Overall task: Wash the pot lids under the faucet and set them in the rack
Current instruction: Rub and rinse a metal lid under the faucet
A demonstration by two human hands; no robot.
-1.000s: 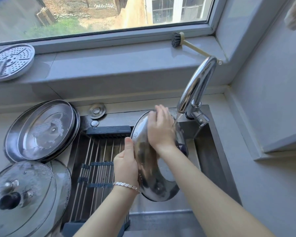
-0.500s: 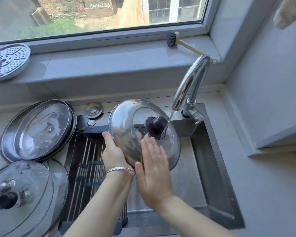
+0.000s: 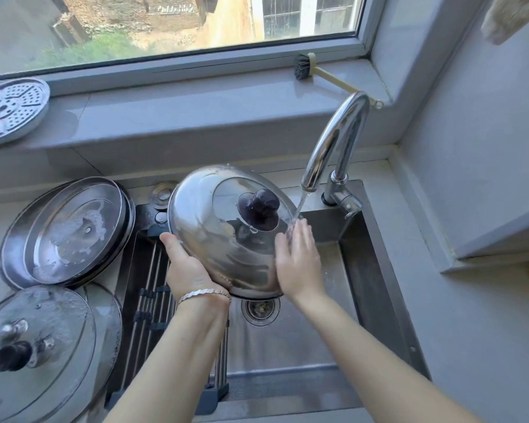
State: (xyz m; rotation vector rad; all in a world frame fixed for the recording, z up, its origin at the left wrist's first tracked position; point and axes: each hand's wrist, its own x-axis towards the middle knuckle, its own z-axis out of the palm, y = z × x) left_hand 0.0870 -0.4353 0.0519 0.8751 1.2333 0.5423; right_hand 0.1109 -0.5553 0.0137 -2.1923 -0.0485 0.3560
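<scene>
Steel lid (image 3: 217,227) rinsed over the sink (image 3: 376,270)

The tilted lid is gripped at its lower-left rim by the left hand (image 3: 187,267); the right hand (image 3: 298,261), fingers extended, is laid flat against its right edge beneath the faucet (image 3: 333,148) stream.

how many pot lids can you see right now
4, maybe more hidden: steel lid held over the sink; soapy lid left; glass lid lower left, another lid's edge beneath it.

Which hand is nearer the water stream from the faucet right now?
The right hand: its fingertips reach the water stream beside the steel lid. The left hand grips the lid's lower left rim, across the lid from the faucet.
</scene>
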